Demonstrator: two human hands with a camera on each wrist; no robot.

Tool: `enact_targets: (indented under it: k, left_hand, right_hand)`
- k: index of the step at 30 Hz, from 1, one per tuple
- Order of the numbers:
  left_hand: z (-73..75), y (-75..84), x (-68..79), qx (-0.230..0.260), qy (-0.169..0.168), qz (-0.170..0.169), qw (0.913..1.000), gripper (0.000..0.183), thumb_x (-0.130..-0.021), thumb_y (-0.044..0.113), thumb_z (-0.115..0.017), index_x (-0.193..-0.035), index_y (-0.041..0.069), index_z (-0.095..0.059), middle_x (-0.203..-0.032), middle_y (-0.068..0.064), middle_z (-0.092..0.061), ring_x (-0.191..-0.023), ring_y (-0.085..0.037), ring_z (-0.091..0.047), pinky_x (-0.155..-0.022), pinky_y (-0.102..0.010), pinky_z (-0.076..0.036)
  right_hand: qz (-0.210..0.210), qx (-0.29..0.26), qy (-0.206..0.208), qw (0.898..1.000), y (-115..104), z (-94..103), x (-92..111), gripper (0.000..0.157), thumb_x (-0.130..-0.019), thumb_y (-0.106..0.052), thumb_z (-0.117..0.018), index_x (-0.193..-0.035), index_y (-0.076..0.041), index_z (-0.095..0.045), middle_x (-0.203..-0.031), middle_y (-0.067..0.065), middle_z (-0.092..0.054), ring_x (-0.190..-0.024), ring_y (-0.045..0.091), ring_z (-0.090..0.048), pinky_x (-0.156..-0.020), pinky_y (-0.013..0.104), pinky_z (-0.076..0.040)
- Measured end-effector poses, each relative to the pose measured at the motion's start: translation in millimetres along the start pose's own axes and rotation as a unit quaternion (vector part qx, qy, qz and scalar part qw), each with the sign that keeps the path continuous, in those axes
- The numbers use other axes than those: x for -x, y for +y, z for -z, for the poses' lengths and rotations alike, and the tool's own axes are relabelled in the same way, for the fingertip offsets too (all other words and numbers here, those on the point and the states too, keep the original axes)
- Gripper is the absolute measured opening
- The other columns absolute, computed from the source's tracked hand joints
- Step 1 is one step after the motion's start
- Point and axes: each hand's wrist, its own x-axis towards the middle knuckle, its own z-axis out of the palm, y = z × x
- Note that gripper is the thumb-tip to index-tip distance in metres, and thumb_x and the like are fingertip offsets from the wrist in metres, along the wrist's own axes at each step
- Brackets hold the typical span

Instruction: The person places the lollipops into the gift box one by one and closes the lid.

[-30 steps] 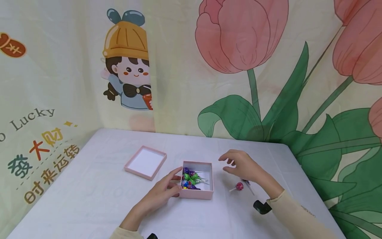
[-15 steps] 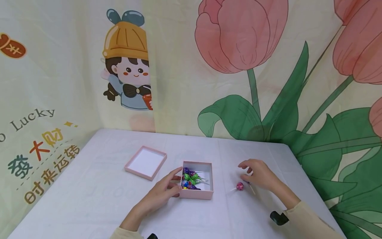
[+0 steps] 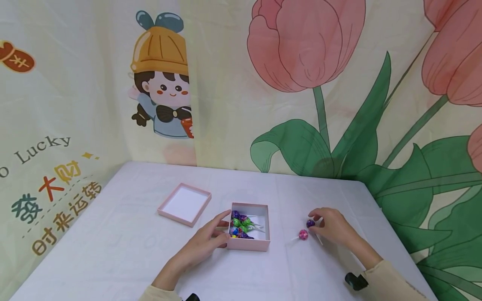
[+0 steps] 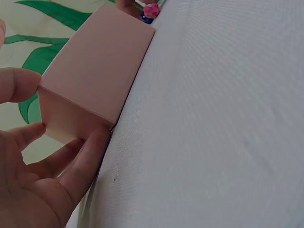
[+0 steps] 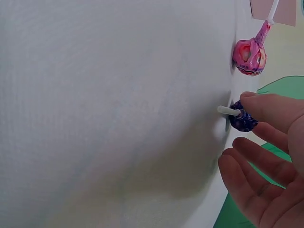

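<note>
Two digits of the right hand (image 3: 333, 228), thumb and forefinger, pinched the head of a dark purple wrapped lollipop (image 5: 243, 121), while the other fingers hung loosely bent and apart from it. Its white stick angled out toward the near side; whether the candy touched the cloth could not be told. The left hand (image 3: 201, 240) was spread along the left wall of a square pink box (image 3: 248, 245), its slightly bent fingers and thumb touching the outside without wrapping round it. The box stood upright near the middle of the white-covered table (image 3: 150, 259), with wrapped lollipops (image 3: 244, 225), some green and some purple, gathered along its left side, sticks mostly pointing right. The matching lid (image 3: 184, 205) lay inner face up, behind and to the left, a little apart from the box. A pink lollipop (image 3: 303, 235) lay just beside the purple one, on the side toward the box, and a stretch of cloth separated it from the box's right wall. The far table edge ran along the tulip backdrop (image 3: 308, 46), well beyond both hands; the right edge slanted past the right forearm.
</note>
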Motion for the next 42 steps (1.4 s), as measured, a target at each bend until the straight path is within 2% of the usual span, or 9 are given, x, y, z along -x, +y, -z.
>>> enact_targets:
  k: [7,15,22,30,36,42]
  left_hand:
    - [-1.0,-2.4,-2.5,-0.011,0.005,0.007,0.9999,0.071,-0.104,0.020,-0.063,-0.168,0.019,-0.032,-0.154,-0.024,-0.050,-0.119,-0.027,-0.065,-0.092,-0.036,-0.063]
    - [-1.1,-3.1,-3.3,-0.008,0.004,0.004,1.0000,0.070,-0.105,0.019,-0.063,-0.168,0.018,-0.032,-0.154,-0.024,-0.049,-0.120,-0.029,-0.063,-0.092,-0.036,-0.063]
    - [-0.4,-0.4,-1.3,0.000,0.001,-0.002,1.0000,0.071,-0.104,0.018,-0.063,-0.168,0.015,-0.031,-0.154,-0.026,-0.048,-0.121,-0.030,-0.063,-0.094,-0.042,-0.063]
    - [-1.4,-0.6,-2.3,-0.005,0.002,0.002,1.0000,0.071,-0.104,0.018,-0.062,-0.168,0.018,-0.032,-0.155,-0.025,-0.049,-0.121,-0.029,-0.063,-0.093,-0.040,-0.063]
    - [-1.5,1.0,-1.4,-0.006,0.003,0.003,1.0000,0.070,-0.104,0.019,-0.062,-0.168,0.017,-0.032,-0.155,-0.025,-0.049,-0.122,-0.030,-0.063,-0.094,-0.041,-0.063]
    - [-1.7,2.0,-0.7,-0.005,0.007,0.008,0.9999,0.071,-0.104,0.019,-0.063,-0.168,0.017,-0.032,-0.154,-0.025,-0.049,-0.121,-0.029,-0.063,-0.095,-0.043,-0.062]
  right_hand:
    - [0.002,-0.007,-0.006,1.000,8,-2.5,0,0.032,-0.086,-0.011,-0.089,-0.116,-0.011,-0.077,-0.100,0.000,-0.073,-0.082,0.013,-0.061,-0.068,0.023,-0.058]
    - [0.018,0.000,-0.012,1.000,12,-3.2,-2,0.028,-0.086,-0.005,-0.087,-0.112,-0.012,-0.079,-0.097,-0.003,-0.073,-0.081,0.012,-0.060,-0.074,0.026,-0.058]
    - [0.023,-0.005,-0.017,1.000,10,-5.3,-4,0.025,-0.087,-0.010,-0.088,-0.111,-0.014,-0.079,-0.094,-0.005,-0.072,-0.080,0.011,-0.060,-0.072,0.025,-0.057]
    - [0.040,0.001,-0.011,0.999,8,-5.9,-4,0.021,-0.088,-0.011,-0.088,-0.107,-0.015,-0.079,-0.091,-0.008,-0.072,-0.079,0.009,-0.059,-0.071,0.025,-0.056]
    - [0.059,0.001,0.006,0.998,-2,-3.0,-5,0.023,-0.087,-0.013,-0.089,-0.108,-0.015,-0.079,-0.094,-0.008,-0.073,-0.079,0.008,-0.060,-0.069,0.023,-0.055]
    - [0.074,-0.018,0.016,0.997,-22,-0.4,-8,0.025,-0.088,-0.013,-0.089,-0.111,-0.016,-0.079,-0.096,-0.009,-0.074,-0.081,0.008,-0.063,-0.069,0.021,-0.057]
